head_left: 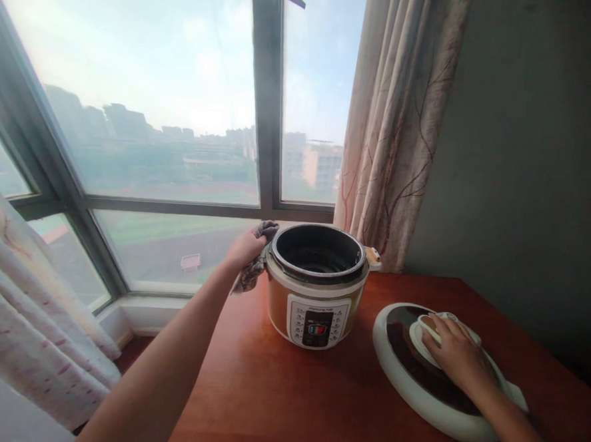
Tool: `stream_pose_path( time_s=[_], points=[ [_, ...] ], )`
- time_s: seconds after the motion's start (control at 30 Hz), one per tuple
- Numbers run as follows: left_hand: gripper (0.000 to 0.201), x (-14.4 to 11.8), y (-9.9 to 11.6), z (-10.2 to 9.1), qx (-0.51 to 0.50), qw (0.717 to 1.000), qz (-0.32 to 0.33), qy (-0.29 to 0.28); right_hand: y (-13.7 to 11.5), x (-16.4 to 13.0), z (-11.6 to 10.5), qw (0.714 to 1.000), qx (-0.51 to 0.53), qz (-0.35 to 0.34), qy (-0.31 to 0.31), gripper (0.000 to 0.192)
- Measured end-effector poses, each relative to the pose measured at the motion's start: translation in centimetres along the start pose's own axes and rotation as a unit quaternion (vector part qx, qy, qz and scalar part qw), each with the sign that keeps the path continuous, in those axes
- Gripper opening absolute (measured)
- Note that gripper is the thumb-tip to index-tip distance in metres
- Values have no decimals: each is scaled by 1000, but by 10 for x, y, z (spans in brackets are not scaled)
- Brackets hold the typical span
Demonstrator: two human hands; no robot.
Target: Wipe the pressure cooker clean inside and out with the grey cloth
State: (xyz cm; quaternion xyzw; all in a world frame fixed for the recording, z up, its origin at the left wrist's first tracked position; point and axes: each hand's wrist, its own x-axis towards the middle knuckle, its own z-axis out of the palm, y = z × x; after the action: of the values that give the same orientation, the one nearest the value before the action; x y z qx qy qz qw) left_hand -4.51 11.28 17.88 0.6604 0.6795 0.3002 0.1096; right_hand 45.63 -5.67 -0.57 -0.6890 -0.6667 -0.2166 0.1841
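A gold and white electric pressure cooker [315,295] stands open on the reddish wooden table [284,400], its dark inner pot showing. My left hand [245,248] holds a grey cloth [257,259] pressed against the cooker's left side near the rim. To the right lies the cooker's round white and dark lid [416,378], flat on the table. My right hand [460,358] rests on the lid's white handle, fingers curled over it.
A large window [182,107] fills the back. A patterned curtain [396,120] hangs behind the cooker at the right, another curtain [29,311] at the lower left. A grey wall [529,162] borders the table's right side. The table's left edge drops to the floor.
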Motion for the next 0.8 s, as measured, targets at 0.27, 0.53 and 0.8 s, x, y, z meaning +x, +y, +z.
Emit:
stream_pose_path(
  time_s=[0.27,0.53,0.8],
  points=[
    [39,-9,11,-7,61,998,0,2,-27,31,-39,999,39,34,-14,52],
    [39,-20,22,-13,119,993,21,13,-106,132,-97,957,278,-5,78,43],
    [39,-18,28,-22,147,987,15,63,-156,175,-115,971,217,81,-64,33]
  ],
)
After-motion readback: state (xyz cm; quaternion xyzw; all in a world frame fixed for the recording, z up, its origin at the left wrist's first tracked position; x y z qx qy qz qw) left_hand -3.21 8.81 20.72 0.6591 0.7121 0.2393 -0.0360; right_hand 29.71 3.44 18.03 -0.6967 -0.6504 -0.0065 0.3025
